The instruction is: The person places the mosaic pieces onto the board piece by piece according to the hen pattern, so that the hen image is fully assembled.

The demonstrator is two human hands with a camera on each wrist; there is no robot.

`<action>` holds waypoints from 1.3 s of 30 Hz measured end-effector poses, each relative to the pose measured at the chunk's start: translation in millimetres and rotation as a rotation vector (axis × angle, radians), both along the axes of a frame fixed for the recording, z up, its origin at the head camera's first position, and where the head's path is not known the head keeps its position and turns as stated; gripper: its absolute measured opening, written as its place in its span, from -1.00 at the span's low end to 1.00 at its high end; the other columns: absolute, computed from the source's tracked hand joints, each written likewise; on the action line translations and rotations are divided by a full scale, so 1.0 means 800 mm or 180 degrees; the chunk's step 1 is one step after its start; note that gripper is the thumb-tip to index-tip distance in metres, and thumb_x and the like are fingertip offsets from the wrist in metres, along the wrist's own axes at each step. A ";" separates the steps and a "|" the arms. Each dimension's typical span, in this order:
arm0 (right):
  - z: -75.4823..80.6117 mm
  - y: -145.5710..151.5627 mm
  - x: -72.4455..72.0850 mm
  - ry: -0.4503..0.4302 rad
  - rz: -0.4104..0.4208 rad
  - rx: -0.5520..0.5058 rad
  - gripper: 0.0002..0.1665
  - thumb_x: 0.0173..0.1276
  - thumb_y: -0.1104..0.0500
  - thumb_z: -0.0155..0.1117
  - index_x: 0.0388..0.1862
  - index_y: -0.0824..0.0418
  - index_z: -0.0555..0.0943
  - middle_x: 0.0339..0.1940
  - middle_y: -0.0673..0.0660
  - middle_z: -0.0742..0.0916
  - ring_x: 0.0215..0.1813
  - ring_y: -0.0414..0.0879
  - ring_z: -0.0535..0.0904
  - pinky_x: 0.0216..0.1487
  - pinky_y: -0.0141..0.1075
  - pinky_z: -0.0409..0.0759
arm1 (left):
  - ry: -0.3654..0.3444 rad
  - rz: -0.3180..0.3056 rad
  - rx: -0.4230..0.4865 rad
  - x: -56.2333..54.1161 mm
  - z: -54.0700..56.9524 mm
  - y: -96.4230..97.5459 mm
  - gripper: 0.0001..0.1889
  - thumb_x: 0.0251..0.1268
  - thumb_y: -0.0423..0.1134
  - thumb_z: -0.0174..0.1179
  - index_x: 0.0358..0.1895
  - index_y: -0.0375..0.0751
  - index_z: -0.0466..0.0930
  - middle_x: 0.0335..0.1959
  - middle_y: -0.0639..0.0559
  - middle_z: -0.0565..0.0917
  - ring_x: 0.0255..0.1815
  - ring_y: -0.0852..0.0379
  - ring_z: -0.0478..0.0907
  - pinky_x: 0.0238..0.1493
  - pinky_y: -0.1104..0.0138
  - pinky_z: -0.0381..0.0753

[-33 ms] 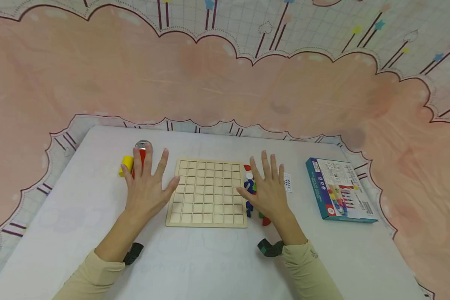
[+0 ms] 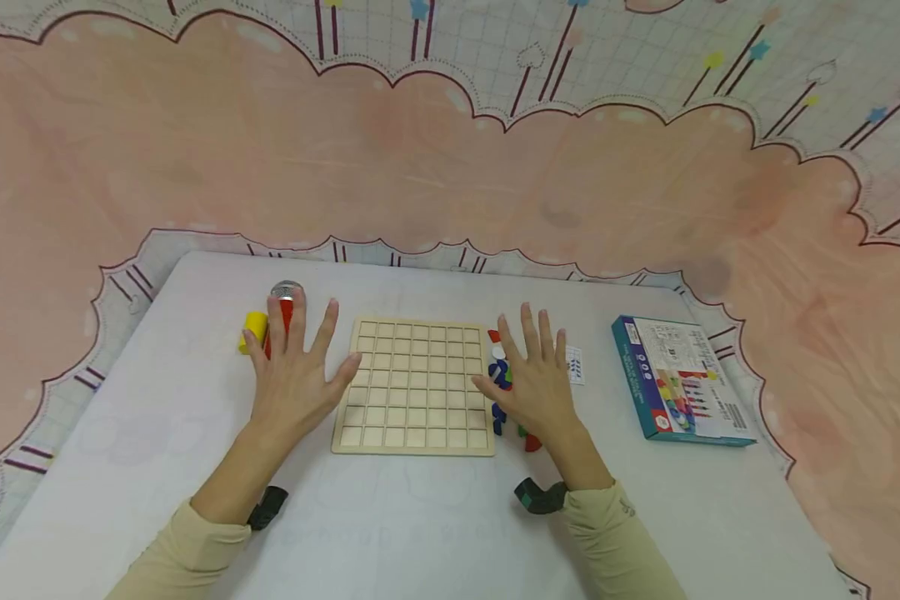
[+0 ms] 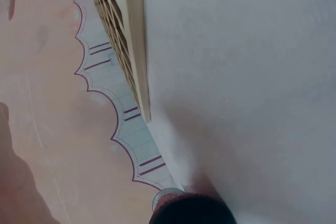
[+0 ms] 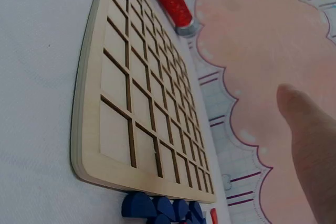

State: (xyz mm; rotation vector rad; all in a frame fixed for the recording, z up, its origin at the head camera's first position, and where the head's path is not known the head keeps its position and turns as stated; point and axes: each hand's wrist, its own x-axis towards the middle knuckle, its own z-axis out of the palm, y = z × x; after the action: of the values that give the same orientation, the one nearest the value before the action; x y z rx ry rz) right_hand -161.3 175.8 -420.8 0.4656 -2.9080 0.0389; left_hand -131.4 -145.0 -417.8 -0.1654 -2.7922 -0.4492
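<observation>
A square wooden grid board (image 2: 416, 396) lies on the white table between my two hands. My left hand (image 2: 292, 379), fingers spread and holding nothing, hovers at its left side, the thumb overlapping the board's edge in the head view. Behind those fingers are a red glittery microphone-shaped thing (image 2: 287, 292) with a silver end, partly hidden, and a yellow cylinder (image 2: 254, 323). At the board's right side my right hand (image 2: 543, 387) is also spread and holds nothing. Small blue pieces (image 4: 138, 205) sit along the board's right edge with red, green and white ones, partly covered by that hand.
A teal and white box (image 2: 682, 379) lies flat at the right of the table (image 2: 420, 533). Right beside the right hand's fingers is a small printed card (image 2: 576, 367). A patterned peach cloth (image 2: 420, 167) hangs beyond the table's back edge.
</observation>
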 end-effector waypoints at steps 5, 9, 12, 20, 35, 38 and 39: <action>-0.006 -0.001 -0.008 -0.0152 0.0015 -0.0019 0.12 0.21 -0.52 -0.06 0.56 -0.08 -0.22 0.58 0.13 -0.26 0.58 0.12 -0.43 0.50 0.22 -0.29 | -0.0066 -0.0009 -0.0023 0.001 -0.006 -0.002 -0.17 0.28 0.25 -0.07 0.54 0.12 -0.19 0.55 0.00 -0.50 0.54 -0.23 -0.52 0.36 -0.37 -0.44; -0.006 0.008 -0.018 -0.0256 -0.0068 -0.0273 0.10 0.26 -0.44 0.01 0.57 -0.05 -0.23 0.59 0.18 -0.14 0.58 0.18 -0.28 0.51 0.20 -0.15 | -0.0197 -0.0244 0.0095 0.002 -0.006 -0.004 -0.14 0.29 0.23 -0.03 0.54 0.06 -0.23 0.57 -0.12 -0.34 0.56 -0.22 -0.39 0.45 -0.26 -0.25; -0.007 0.021 -0.024 -0.0488 -0.0150 -0.0680 0.07 0.30 -0.32 0.10 0.57 -0.04 -0.21 0.58 0.21 -0.05 0.57 0.21 -0.11 0.48 0.18 0.03 | -0.0548 -0.0535 0.0439 0.006 -0.006 -0.002 -0.08 0.30 0.18 0.05 0.54 0.07 -0.35 0.57 -0.13 -0.21 0.57 -0.17 -0.26 0.46 -0.18 -0.02; -0.013 0.052 -0.032 -0.1223 -0.0456 -0.1402 -0.12 0.34 -0.11 0.20 0.53 0.00 0.06 0.46 0.22 0.28 0.48 0.18 0.17 0.38 0.14 0.27 | -0.1456 -0.1088 0.0975 0.017 -0.023 0.006 0.10 0.14 0.17 0.25 0.54 -0.01 -0.37 0.58 -0.06 -0.20 0.57 -0.11 -0.22 0.49 -0.07 0.01; -0.034 0.039 -0.066 -0.1158 -0.0485 -0.1453 -0.51 0.36 0.05 0.23 0.22 0.19 0.53 0.05 0.18 0.62 0.09 0.06 0.55 0.18 -0.07 0.55 | -0.1928 -0.1361 0.1026 0.017 -0.041 -0.022 0.24 -0.09 0.04 0.47 0.53 -0.18 -0.27 0.57 -0.10 -0.21 0.58 -0.12 -0.34 0.51 -0.10 -0.13; -0.037 0.036 -0.070 -0.1219 -0.0565 -0.1396 -0.52 0.35 0.08 0.24 0.21 0.20 0.53 0.03 0.18 0.62 0.06 0.05 0.54 0.19 -0.08 0.55 | -0.1897 -0.1347 0.1019 0.019 -0.043 -0.022 0.22 -0.12 0.00 0.49 0.52 -0.24 -0.21 0.57 -0.14 -0.17 0.58 -0.14 -0.31 0.50 -0.10 -0.14; -0.038 0.036 -0.071 -0.1237 -0.0591 -0.1389 -0.52 0.35 0.09 0.24 0.21 0.20 0.53 0.02 0.19 0.62 0.03 0.05 0.54 0.18 -0.09 0.55 | -0.1891 -0.1353 0.1016 0.019 -0.044 -0.022 0.22 -0.12 0.00 0.49 0.52 -0.26 -0.19 0.57 -0.14 -0.17 0.58 -0.14 -0.31 0.51 -0.09 -0.15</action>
State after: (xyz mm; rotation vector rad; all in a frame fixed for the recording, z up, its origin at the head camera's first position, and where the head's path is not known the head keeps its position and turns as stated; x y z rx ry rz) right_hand -217.7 204.6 -450.9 0.1197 -3.1590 0.7994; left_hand -116.0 -162.6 -453.0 -0.6525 -3.1859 -1.2107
